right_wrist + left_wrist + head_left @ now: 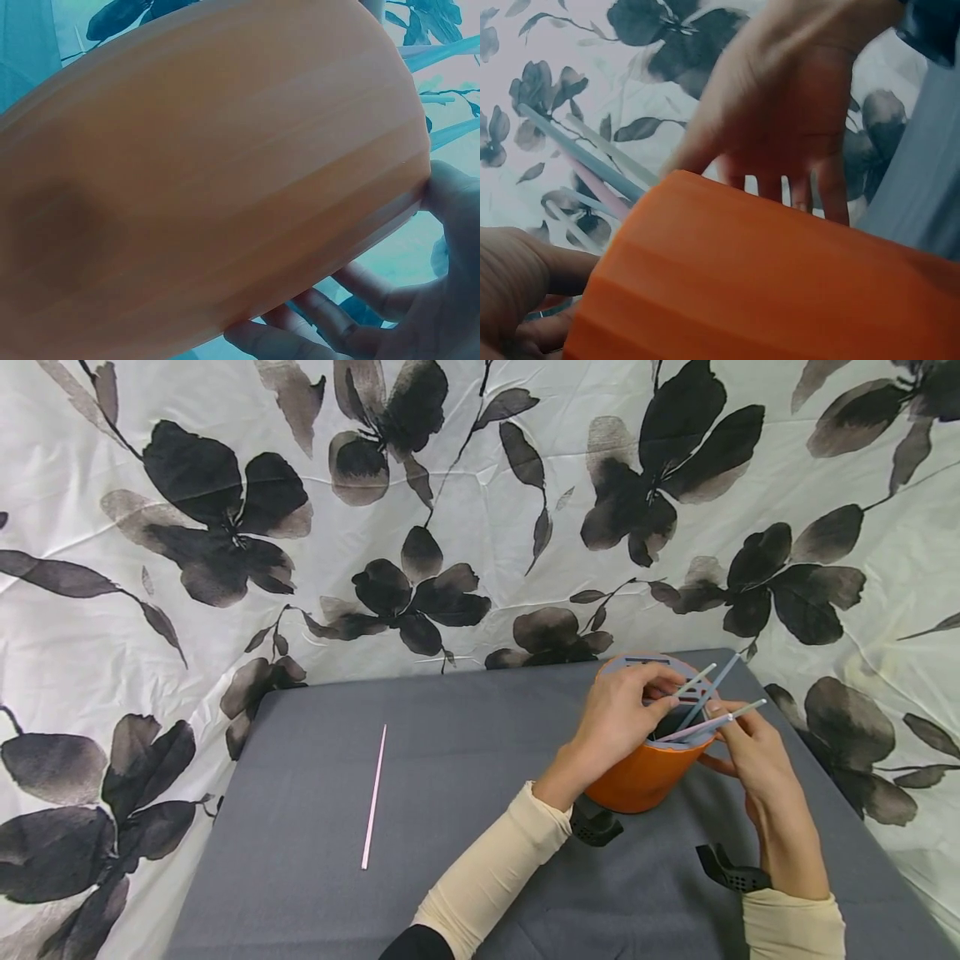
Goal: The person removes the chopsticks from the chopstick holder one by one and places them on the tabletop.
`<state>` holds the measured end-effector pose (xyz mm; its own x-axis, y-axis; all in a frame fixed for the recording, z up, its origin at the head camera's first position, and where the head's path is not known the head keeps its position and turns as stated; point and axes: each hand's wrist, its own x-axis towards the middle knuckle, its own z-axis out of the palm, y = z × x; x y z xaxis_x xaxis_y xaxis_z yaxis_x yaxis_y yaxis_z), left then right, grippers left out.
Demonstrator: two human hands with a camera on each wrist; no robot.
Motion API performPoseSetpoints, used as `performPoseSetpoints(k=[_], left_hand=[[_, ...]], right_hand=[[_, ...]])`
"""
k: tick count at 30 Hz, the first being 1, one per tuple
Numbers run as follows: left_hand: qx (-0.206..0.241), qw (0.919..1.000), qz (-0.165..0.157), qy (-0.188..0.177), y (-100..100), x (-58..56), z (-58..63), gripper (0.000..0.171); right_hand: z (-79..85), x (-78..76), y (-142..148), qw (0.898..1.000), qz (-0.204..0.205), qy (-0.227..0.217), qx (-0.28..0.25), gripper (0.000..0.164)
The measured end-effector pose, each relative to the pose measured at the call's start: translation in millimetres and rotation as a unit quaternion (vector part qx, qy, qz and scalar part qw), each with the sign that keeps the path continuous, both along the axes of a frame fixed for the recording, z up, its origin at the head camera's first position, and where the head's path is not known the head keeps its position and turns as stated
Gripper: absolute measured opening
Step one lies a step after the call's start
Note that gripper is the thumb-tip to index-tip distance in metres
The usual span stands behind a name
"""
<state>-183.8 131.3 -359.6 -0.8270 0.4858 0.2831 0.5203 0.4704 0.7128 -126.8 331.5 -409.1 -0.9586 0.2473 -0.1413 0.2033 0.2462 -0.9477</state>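
Grey table [300,777], floral cloth [480,502] behind; pink stick [374,797] apart at left. Orange pot [637,778] at right, mouth upward; sticks [708,692] inside slant up rightward. Right hand [765,768] grips pot; left hand [611,714] at rim, hold unclear.

White fabric backdrop [465,543] with dark flowers, lightly creased, grey-topped table [465,760]

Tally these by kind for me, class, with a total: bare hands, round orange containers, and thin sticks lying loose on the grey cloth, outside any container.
Bare hands: 2, a left hand and a right hand
Round orange container: 1
Thin pink stick loose on the grey cloth: 1
Total: 4
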Motion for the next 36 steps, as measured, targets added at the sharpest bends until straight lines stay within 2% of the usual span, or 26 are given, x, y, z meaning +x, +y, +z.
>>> performPoseSetpoints(k=[5, 9, 12, 16, 20, 25, 28, 31, 36], left_hand=[[-0.027, 0.9994, 0.002, 0.020, 1.1, 0.8, -1.9, 0.020], [-0.020, 0.9994, -0.004, 0.029, -0.3, 0.5, -5.3, 0.020], [0.011, 0.9993, -0.015, 0.034, -2.6, 0.3, -9.6, 0.021], [0.084, 0.9949, -0.037, 0.041, -6.8, -0.9, -14.6, 0.021], [0.157, 0.9857, -0.053, 0.030, -11.9, -3.1, -14.5, 0.023], [0.233, 0.9691, -0.077, -0.028, -18.7, -4.7, -10.1, 0.026], [0.266, 0.9589, -0.085, -0.050, -21.3, -4.7, -7.5, 0.027], [0.289, 0.9520, -0.088, -0.047, -23.0, -4.5, -3.9, 0.027], [0.355, 0.9291, -0.103, -0.020, -28.7, -1.6, 8.2, 0.025]], right_hand=[[0.0, 1.3, 0.8, 1.000, 0.003, 0.004, -0.004, 0.023], [-0.4, 1.4, 1.4, 1.000, 0.005, 0.001, -0.003, 0.023], [-0.6, 1.1, 1.4, 1.000, 0.002, -0.007, -0.005, 0.025], [-0.1, 0.8, 0.5, 1.000, -0.002, -0.011, -0.007, 0.028], [0.9, 1.4, -0.1, 1.000, 0.000, -0.005, -0.005, 0.027], [1.4, 1.4, -0.2, 1.000, 0.000, -0.001, -0.007, 0.026], [1.2, 1.0, 0.1, 1.000, -0.002, -0.005, -0.007, 0.027], [1.5, 1.0, 0.6, 1.000, -0.003, -0.009, -0.009, 0.029], [2.4, 2.1, 0.1, 1.000, 0.000, -0.010, -0.013, 0.028]])
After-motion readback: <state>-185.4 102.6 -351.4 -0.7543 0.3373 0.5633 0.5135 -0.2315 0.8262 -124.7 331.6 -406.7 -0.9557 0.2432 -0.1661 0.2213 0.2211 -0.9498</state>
